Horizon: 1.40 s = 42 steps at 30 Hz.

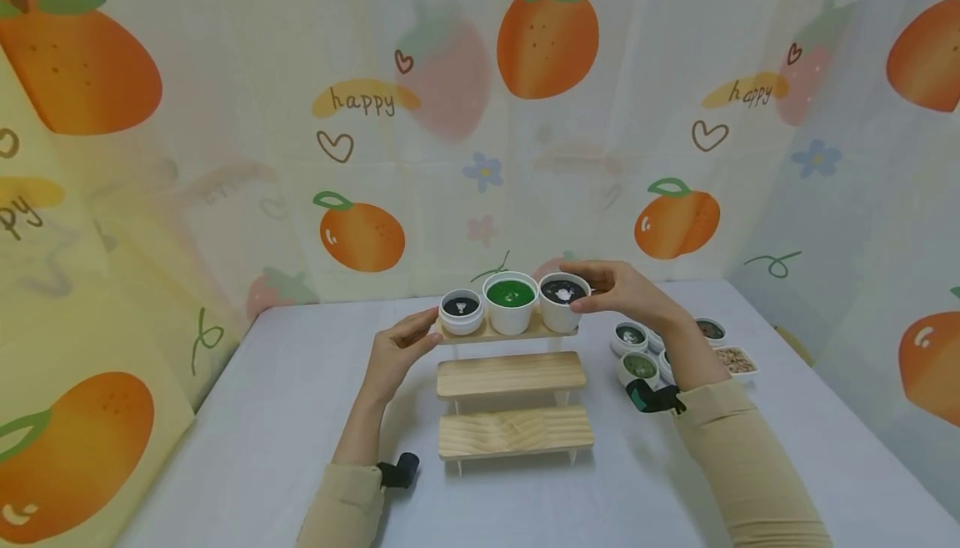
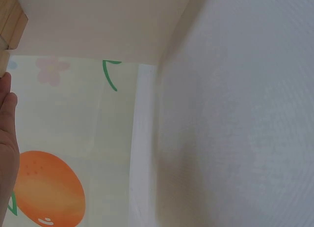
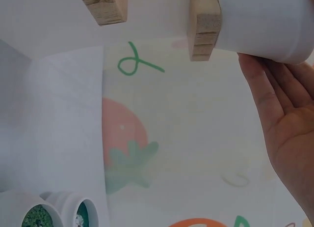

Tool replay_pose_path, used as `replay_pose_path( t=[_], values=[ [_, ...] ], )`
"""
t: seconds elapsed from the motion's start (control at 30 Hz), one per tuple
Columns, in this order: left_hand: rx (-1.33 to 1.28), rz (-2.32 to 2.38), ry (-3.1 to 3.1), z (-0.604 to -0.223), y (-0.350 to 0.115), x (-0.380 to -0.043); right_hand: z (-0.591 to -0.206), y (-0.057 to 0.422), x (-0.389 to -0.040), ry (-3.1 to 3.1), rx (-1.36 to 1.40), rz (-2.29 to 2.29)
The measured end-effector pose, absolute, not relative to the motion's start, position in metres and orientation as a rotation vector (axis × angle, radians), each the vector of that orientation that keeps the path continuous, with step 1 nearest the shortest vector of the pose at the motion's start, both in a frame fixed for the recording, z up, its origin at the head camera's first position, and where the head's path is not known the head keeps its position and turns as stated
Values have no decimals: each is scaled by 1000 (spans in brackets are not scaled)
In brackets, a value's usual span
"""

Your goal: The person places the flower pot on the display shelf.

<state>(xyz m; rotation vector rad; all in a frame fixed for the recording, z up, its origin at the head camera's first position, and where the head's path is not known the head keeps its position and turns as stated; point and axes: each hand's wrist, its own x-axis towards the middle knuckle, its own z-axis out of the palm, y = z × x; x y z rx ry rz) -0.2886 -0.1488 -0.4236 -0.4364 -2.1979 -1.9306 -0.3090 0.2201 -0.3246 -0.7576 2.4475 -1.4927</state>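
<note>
A three-tier wooden display stand [image 1: 512, 377] stands on the table. Its top shelf [image 1: 495, 334] carries a small white cup [image 1: 461, 324] with a dark filling, a larger white cup with a green filling [image 1: 511, 314], and a white cup with a dark filling and white figure [image 1: 561, 314] at the right end. My right hand [image 1: 626, 291] holds that right-hand cup, thumb in front and fingers behind; the right wrist view shows the fingers against its side [image 3: 262, 28]. My left hand [image 1: 399, 354] grips the top shelf's left end between thumb and fingers, beside the small cup.
Right of the stand, partly behind my right forearm, sit several small white cups [image 1: 628, 336] and a white dish of light bits [image 1: 737, 359]. A white cloth covers the table [image 1: 300, 414]. Fruit-printed curtains [image 1: 450, 181] hang behind and at both sides.
</note>
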Motion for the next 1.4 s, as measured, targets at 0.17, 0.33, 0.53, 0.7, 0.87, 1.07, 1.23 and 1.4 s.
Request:
replay_pose_path(
  t=[0.17,0.33,0.53,0.7,0.87,1.07,1.23,1.4],
  values=[
    [-423,-1937,-2196,-422,-148,-288,-325,220,-311,2463,-726,-1484],
    [-418,-1936,-2198,-423,-148,-288,-325,221,-310,2456,-728,-1490],
    [-422,-1934,-2198,-424,-149,-289,-327,224,-308,2467,-737,-1491],
    [-426,-1933,-2196,-424,-148,-288,-330,231,-305,2482,-726,-1522],
    [-427,-1917,-2204,-423,-148,-288,-335,241,-302,2488,-737,-1573],
    [-425,-1923,-2202,-423,-147,-288,-341,255,-297,2466,-749,-1635],
    [-432,-1917,-2203,-423,-148,-288,-348,267,-291,2493,-699,-1649],
    [-440,-1919,-2200,-423,-148,-288,-355,278,-283,2554,-638,-1678]
  ],
)
